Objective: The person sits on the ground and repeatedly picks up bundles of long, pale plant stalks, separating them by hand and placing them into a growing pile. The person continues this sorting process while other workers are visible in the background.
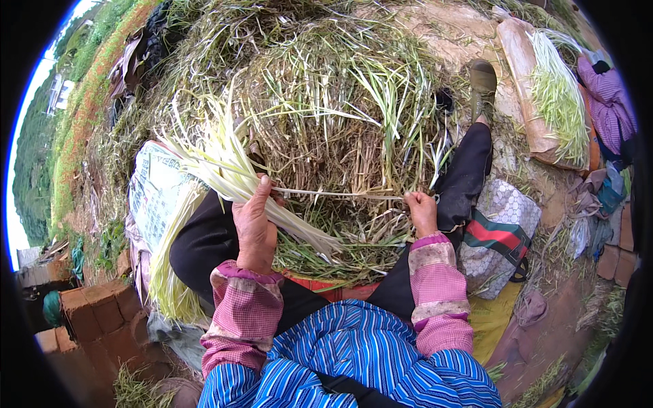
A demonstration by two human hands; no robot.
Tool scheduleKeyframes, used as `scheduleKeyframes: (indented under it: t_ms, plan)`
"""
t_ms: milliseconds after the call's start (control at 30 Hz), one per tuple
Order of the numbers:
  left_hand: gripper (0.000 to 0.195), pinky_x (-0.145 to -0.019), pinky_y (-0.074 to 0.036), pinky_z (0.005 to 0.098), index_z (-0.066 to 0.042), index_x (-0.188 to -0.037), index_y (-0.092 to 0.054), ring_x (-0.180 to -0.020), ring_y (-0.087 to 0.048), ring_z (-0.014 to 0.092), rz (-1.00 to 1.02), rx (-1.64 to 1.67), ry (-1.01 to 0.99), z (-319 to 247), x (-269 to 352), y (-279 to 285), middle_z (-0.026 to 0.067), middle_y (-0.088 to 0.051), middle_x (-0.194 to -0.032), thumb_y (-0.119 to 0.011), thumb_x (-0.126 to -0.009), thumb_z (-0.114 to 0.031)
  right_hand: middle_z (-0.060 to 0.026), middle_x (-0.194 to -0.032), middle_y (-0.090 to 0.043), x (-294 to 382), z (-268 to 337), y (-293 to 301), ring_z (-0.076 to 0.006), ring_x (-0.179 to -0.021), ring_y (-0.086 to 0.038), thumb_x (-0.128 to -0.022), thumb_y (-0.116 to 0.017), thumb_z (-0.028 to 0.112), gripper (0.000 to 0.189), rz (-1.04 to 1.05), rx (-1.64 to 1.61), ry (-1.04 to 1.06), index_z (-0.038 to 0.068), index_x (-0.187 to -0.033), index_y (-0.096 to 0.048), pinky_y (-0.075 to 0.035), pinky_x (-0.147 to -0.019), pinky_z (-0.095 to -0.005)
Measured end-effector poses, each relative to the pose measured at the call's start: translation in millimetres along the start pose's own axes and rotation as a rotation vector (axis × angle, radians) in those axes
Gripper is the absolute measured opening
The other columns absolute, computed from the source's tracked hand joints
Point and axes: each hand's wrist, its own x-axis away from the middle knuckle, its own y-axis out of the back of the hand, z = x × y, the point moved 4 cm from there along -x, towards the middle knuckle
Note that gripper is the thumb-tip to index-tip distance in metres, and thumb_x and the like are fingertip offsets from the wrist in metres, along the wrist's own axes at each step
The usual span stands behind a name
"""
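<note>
My left hand (pixel 257 229) is closed around a bunch of pale yellow-green leafy stalks (pixel 229 163), which look like blanched chives. Their leaf tips fan out to the upper left, and the white ends point to the lower right. A single thin pale stalk (pixel 326 193) stretches almost level from the left hand across to my right hand (pixel 422 210). The right fingertips pinch its far end, where a dry brownish sheath (pixel 377 194) clings. Below and beyond both hands lies a heap of uncleaned stalks with brown, dry bases (pixel 352 158).
Beside my left knee, more pale stalks (pixel 173 265) lie against a printed white sack (pixel 153 178). At right, a pale bunch (pixel 558 102) rests on a brown padded roll (pixel 518 66). A patterned bag (pixel 497 234) stands by my right leg. Bricks (pixel 97 311) are stacked at lower left.
</note>
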Motion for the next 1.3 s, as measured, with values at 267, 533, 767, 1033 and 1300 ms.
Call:
scheduleKeyframes:
  t_ms: [267, 533, 767, 1033, 1300]
  plan:
    - [0.015, -0.062, -0.05, 0.0289, -0.002, -0.088, -0.056, -0.072, -0.058, 0.017, 0.123, -0.092, 0.035, -40, 13, -1, 0.0078, -0.059, -0.08, -0.06, -0.081, -0.015, -0.0135, -0.107, -0.057, 61, 139, -41, -0.0282, -0.106, -0.049, -0.083, -0.03, 0.061, 0.064, -0.092, 0.362, 0.857, 0.009, -0.113, -0.053, -0.038, -0.091, -0.0413]
    - [0.019, -0.07, -0.047, 0.0351, -0.008, -0.076, -0.046, -0.057, -0.043, 0.011, 0.289, 0.176, 0.021, -49, 13, -24, -0.0005, -0.042, -0.064, -0.054, -0.086, -0.021, -0.012, -0.071, -0.061, 87, 138, -99, -0.0266, -0.063, -0.061, -0.089, -0.041, 0.04, 0.04, 0.252, 0.128, 0.636, 0.007, -0.086, -0.062, -0.046, -0.055, -0.0335]
    - [0.016, -0.051, -0.041, 0.0268, -0.007, -0.077, -0.047, -0.052, -0.042, 0.01, 0.212, -0.056, -0.028, -80, 7, -58, -0.0005, -0.043, -0.063, -0.056, -0.085, -0.017, -0.0147, -0.058, -0.055, 102, 89, -105, -0.0322, -0.054, -0.056, -0.09, -0.04, 0.037, 0.035, 0.184, -0.055, 0.555, 0.007, -0.089, -0.058, -0.043, -0.047, -0.0362]
    - [0.013, -0.054, -0.037, 0.0249, -0.003, -0.084, -0.047, -0.057, -0.04, 0.009, 0.453, 0.106, -0.291, -160, -47, -67, -0.0001, -0.042, -0.065, -0.053, -0.087, -0.014, -0.0116, -0.057, -0.057, 158, -19, -125, -0.0307, -0.055, -0.059, -0.085, -0.046, 0.032, 0.023, 0.772, 0.899, 0.523, 0.013, -0.081, -0.058, -0.046, -0.049, -0.0406]
    - [0.02, -0.05, -0.04, 0.0239, -0.001, -0.096, -0.054, -0.051, -0.043, 0.008, 0.225, 0.069, -0.079, -107, -58, -61, -0.0003, -0.048, -0.063, -0.06, -0.082, -0.014, -0.003, -0.074, -0.055, 63, 30, -75, -0.0151, -0.062, -0.053, -0.082, -0.057, 0.027, 0.017, 0.131, 0.351, 0.309, 0.011, -0.078, -0.059, -0.049, -0.056, -0.0279]
